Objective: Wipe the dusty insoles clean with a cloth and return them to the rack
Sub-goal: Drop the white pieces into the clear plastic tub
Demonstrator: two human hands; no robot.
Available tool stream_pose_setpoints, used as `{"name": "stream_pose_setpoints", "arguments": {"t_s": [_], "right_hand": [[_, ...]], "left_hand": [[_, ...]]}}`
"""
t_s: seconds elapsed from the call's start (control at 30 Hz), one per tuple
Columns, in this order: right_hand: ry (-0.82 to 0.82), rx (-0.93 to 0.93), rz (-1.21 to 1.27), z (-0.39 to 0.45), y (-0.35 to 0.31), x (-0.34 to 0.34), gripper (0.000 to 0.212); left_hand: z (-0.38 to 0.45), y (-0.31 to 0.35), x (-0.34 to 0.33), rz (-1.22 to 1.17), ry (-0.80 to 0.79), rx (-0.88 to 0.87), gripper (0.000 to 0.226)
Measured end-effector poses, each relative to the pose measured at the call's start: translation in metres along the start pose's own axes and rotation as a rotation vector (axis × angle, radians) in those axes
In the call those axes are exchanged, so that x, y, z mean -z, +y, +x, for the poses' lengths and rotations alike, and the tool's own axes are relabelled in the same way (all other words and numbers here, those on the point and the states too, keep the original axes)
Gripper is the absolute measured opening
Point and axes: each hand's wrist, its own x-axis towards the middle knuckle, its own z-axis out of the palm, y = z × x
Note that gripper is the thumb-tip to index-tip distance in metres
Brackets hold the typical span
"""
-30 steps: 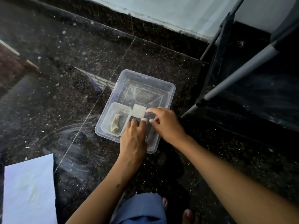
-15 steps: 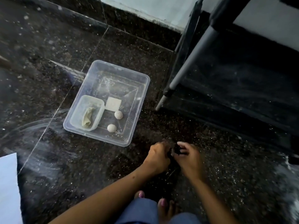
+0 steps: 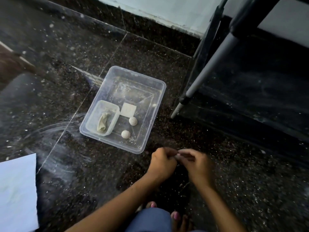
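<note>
Just nearer than the clear tray (image 3: 151, 141), the left hand (image 3: 163, 162) and right hand (image 3: 194, 162) are meeting fingertip to fingertip, fingers curled, pinching something dark; blur is hiding what it is. If an insole, it is likely light and floppy, best pinched by its edges. A cloth (image 3: 103, 122) is lying in the tray's small tub (image 3: 93, 119). Beyond and right of the tray, the rack (image 3: 210, 71) is standing.

Dim, grainy wide-angle view, motion-blurred hands (image 3: 179, 162), glare streaks on floor (image 3: 55, 148).

Crumpled greyish cloth (image 3: 103, 122) lying in small clear tub (inside larger tray); rack (image 3: 209, 67) at right.
</note>
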Motion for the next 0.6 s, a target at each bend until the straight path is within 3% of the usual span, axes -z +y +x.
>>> {"name": "stream_pose_setpoints", "arguments": {"t_s": [0.17, 0.3, 0.43, 0.6], "right_hand": [[-0.096, 0.259, -0.115, 0.020, -0.070, -0.031, 0.014], [-0.152, 0.422, -0.458, 0.048, -0.109, -0.059, 0.019], [-0.228, 0.482, -0.723, 0.069, -0.122, -0.077, 0.019], [-0.277, 0.462, -0.922, 0.074, -0.121, -0.089, 0.015]], "left_hand": [[-0.006, -0.011, 0.056, -0.284, 0.171, 0.031, 0.032], [0.006, -0.015, 0.077, -0.673, 0.284, 0.230, 0.023], [0.029, -0.019, 0.080, -0.935, 0.304, 0.372, 0.019], [0.035, -0.013, 0.078, -0.986, 0.332, 0.481, 0.021]]}}
